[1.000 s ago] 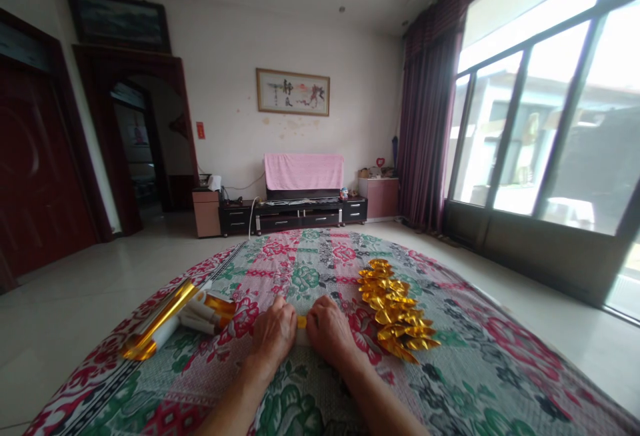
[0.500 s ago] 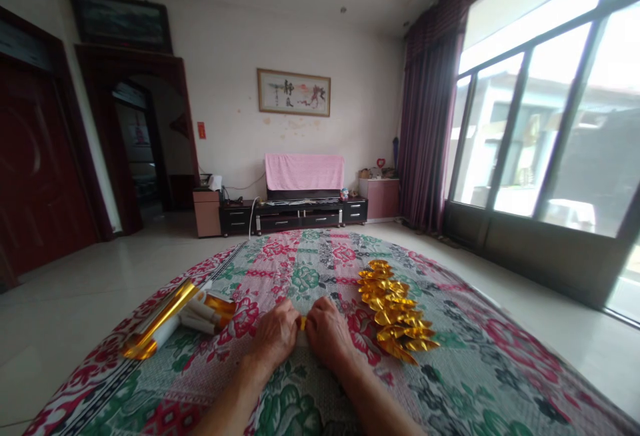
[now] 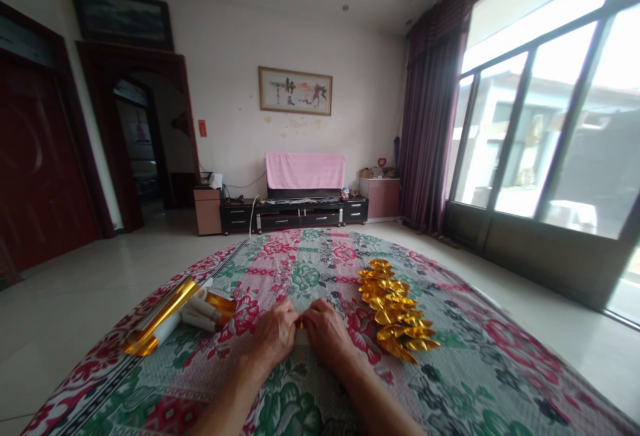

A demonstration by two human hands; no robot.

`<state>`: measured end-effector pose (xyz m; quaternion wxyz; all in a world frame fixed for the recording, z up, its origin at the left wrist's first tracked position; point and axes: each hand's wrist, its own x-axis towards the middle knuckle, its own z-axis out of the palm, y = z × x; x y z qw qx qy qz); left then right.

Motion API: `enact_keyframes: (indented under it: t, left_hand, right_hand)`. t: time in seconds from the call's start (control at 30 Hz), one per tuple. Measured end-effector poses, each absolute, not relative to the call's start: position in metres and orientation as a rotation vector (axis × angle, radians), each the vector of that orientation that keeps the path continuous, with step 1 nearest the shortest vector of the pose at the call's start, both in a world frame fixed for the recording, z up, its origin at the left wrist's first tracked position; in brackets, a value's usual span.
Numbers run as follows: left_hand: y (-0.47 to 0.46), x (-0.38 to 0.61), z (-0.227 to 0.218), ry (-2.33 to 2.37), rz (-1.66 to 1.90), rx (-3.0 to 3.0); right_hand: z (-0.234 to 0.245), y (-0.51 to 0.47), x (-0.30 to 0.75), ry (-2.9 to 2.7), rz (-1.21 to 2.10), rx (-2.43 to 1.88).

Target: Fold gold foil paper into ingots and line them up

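Observation:
My left hand (image 3: 277, 331) and my right hand (image 3: 324, 328) meet over the middle of the cloth, fingers curled in and nearly touching. Both are closed on a small piece of gold foil paper (image 3: 301, 322), of which only a narrow bit shows between the fingertips. A pale strip shows just below it, between the hands. To the right lies a row of folded gold foil paper pieces (image 3: 397, 309), overlapping one another. On the left are loosely rolled gold foil sheets (image 3: 165, 316) with white backs.
A flowered cloth (image 3: 305, 279) covers the broad surface before me. Beyond it stand a low black cabinet (image 3: 280, 221) and a pink cloth (image 3: 306, 171) draped over something. Windows and a purple curtain (image 3: 430, 116) are at the right, a dark red door (image 3: 45, 149) at the left.
Less gold shows between my fingertips, and what shows looks darker. My hands have hardly moved; the whole view has shifted slightly.

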<state>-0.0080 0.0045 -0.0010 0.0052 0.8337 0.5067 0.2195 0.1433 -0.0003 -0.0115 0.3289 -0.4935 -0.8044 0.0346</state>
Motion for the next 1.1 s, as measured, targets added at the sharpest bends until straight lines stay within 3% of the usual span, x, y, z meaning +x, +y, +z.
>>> enact_keyframes:
  t: [1.1]
  left_hand:
    - [-0.0053, 0.0002, 0.0032, 1.744, 0.609, 2.594]
  right_hand:
    - [-0.0134, -0.0056, 0.1488, -2.011, -0.003, -1.449]
